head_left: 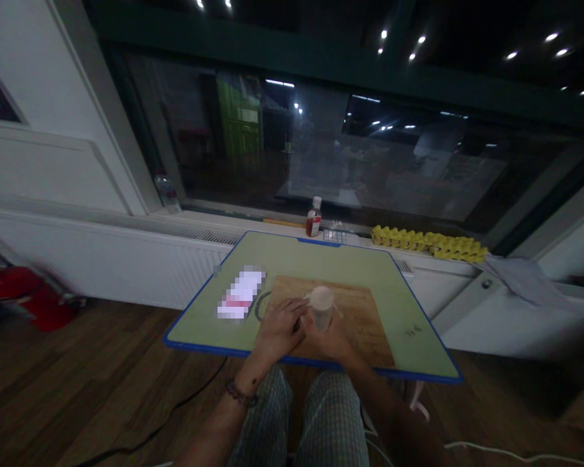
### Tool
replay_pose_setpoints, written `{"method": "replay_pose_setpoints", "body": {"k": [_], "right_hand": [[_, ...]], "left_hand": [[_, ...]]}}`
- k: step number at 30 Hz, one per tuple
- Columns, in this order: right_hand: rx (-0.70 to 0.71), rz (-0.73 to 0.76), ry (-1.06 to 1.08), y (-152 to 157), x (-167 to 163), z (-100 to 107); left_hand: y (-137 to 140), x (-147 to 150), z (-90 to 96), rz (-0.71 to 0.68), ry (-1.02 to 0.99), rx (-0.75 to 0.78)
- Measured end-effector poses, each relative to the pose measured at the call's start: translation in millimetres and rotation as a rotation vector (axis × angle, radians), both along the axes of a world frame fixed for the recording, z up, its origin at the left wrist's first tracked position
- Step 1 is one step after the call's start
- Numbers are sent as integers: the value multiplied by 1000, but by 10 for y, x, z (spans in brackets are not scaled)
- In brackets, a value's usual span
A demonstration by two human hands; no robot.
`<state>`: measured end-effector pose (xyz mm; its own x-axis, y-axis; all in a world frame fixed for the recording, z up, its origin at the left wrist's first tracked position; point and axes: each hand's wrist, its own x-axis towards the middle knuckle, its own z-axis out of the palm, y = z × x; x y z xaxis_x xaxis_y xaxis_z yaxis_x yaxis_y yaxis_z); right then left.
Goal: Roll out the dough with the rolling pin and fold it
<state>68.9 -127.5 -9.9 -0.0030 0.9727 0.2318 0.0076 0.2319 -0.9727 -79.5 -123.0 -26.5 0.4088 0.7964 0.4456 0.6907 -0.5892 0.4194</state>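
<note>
A small clear jar with a pale lid (322,307) stands on a wooden cutting board (360,318) that lies on a green table with a blue rim (409,305). My right hand (331,338) wraps around the jar from below. My left hand (278,327) rests on the board right beside the jar, fingers curled toward it and touching something small and dark that I cannot make out. A beaded bracelet sits on my left wrist.
A blurred pale rectangle (241,293) lies at the table's left. On the window sill behind stand a small red-filled bottle (314,218), yellow egg trays (431,242) and a clear bottle (167,192). A red object (26,295) sits on the wooden floor at left; cables run underneath.
</note>
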Motion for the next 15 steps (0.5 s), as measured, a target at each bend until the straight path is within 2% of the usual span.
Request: {"method": "replay_pose_setpoints", "body": {"k": [3, 4, 6, 9, 10, 12, 15], "right_hand": [[-53, -107, 293, 59, 49, 66], [-52, -74, 389, 85, 95, 103], [2, -78, 484, 123, 220, 194], [128, -208, 545, 149, 449, 337], [177, -242, 536, 159, 529, 375], [230, -282, 387, 194, 685, 419], [190, -319, -50, 265, 867, 390]], "left_hand": [[2, 9, 24, -5, 19, -9], [2, 13, 34, -4, 25, -11], [5, 20, 49, 3, 33, -16], [14, 16, 52, -1, 46, -31], [16, 13, 51, -1, 48, -36], [18, 6, 48, -8, 48, -46], [25, 4, 24, -16, 6, -46]]}}
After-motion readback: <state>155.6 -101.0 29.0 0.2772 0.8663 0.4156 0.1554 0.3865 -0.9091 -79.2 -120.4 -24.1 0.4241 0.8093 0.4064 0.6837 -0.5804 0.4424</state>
